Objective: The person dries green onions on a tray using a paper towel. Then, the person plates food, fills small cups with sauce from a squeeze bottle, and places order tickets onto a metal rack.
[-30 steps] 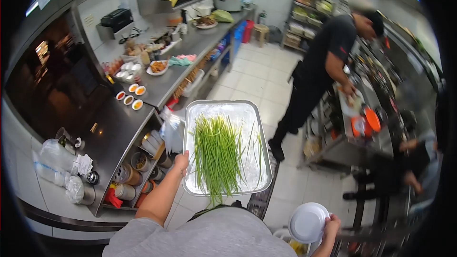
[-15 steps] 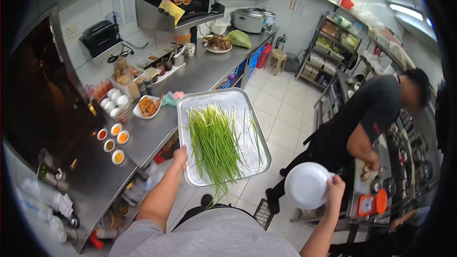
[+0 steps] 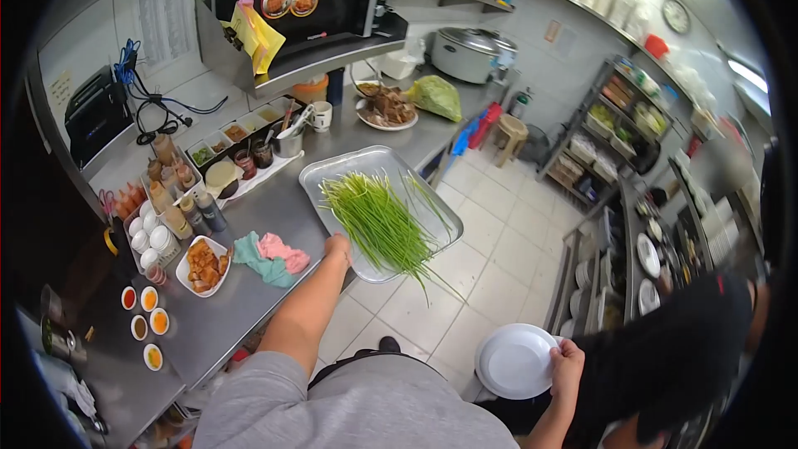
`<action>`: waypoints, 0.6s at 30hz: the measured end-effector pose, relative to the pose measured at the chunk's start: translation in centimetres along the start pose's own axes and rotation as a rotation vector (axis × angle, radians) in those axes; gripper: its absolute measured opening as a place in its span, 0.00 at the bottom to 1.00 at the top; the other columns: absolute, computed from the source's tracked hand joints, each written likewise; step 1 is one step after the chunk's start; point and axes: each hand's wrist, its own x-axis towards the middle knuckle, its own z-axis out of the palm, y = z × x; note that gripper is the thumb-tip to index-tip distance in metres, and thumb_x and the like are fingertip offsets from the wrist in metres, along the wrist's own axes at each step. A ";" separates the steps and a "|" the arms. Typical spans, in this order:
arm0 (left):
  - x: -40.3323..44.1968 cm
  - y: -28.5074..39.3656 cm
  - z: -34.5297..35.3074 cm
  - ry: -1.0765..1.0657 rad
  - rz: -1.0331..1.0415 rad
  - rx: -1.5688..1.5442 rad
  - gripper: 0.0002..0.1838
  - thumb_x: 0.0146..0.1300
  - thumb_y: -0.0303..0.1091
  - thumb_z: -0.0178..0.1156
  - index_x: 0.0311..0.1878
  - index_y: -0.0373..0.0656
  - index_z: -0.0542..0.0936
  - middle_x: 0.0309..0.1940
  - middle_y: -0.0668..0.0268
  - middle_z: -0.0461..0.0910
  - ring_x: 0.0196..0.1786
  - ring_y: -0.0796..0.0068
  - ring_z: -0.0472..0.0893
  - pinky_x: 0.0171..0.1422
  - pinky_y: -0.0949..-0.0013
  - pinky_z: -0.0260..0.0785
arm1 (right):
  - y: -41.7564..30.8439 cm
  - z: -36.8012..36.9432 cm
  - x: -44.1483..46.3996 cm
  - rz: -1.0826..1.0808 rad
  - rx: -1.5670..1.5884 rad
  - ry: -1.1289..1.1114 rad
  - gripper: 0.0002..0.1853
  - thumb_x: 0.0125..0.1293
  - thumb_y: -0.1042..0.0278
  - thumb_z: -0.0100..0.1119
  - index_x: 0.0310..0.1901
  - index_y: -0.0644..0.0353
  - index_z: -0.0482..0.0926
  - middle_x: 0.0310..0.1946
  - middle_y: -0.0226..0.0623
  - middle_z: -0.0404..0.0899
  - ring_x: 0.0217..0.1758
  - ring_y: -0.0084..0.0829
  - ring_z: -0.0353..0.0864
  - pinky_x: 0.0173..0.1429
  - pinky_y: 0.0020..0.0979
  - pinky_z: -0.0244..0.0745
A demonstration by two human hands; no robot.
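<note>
The left hand (image 3: 337, 251) gripped the near rim of a metal tray (image 3: 353, 161), with green stalks (image 3: 378, 220) just beyond its fingers. The tray had since overlapped more of the counter (image 3: 270, 212), leaving cloths (image 3: 264, 258) beside those fingers; whether it rested there I couldn't tell, so the load probably still hung on that grip. Well apart, the right hand's (image 3: 567, 366) fingers pinched a white plate (image 3: 511, 362).

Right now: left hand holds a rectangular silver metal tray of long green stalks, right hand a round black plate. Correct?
Colour's wrong: the round plate in the right hand is white, per the head view. The left hand does hold the silver metal tray of green stalks.
</note>
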 end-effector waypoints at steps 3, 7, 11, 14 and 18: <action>0.2 1.6 2.3 -0.311 0.109 -0.195 0.28 0.68 0.49 0.56 0.61 0.35 0.71 0.58 0.51 0.75 0.54 0.52 0.78 0.51 0.51 0.72 | -4.0 5.3 8.8 -0.069 -0.110 -0.163 0.05 0.60 0.81 0.56 0.37 0.68 0.79 0.26 0.25 0.74 0.27 0.19 0.69 0.33 0.24 0.65; -10.1 4.1 -0.2 -0.081 0.717 0.291 0.35 0.63 0.48 0.60 0.67 0.37 0.64 0.67 0.45 0.61 0.70 0.52 0.62 0.70 0.47 0.55 | -9.9 14.5 17.1 -0.271 -0.208 -0.497 0.05 0.57 0.79 0.58 0.36 0.68 0.78 0.23 0.29 0.73 0.28 0.21 0.69 0.33 0.27 0.66; -12.6 3.7 -9.2 0.413 1.086 1.060 0.33 0.60 0.45 0.61 0.66 0.41 0.66 0.71 0.47 0.55 0.74 0.51 0.54 0.74 0.40 0.43 | -18.3 26.6 17.1 -0.504 -0.254 -0.837 0.08 0.56 0.79 0.59 0.39 0.67 0.79 0.26 0.38 0.77 0.29 0.27 0.73 0.36 0.30 0.71; -11.2 1.1 -15.5 0.488 1.033 1.277 0.30 0.62 0.44 0.59 0.65 0.43 0.68 0.73 0.52 0.54 0.76 0.53 0.51 0.74 0.38 0.40 | -20.6 37.5 13.8 -0.844 -0.025 -0.946 0.10 0.59 0.77 0.58 0.43 0.66 0.80 0.35 0.49 0.81 0.38 0.46 0.81 0.42 0.38 0.75; -11.9 0.8 -17.8 0.371 1.040 1.284 0.27 0.65 0.44 0.56 0.65 0.44 0.69 0.74 0.58 0.53 0.78 0.57 0.48 0.75 0.37 0.38 | -19.4 51.7 8.3 -1.473 0.171 -0.838 0.14 0.54 0.75 0.56 0.43 0.65 0.77 0.38 0.48 0.79 0.44 0.49 0.77 0.49 0.42 0.72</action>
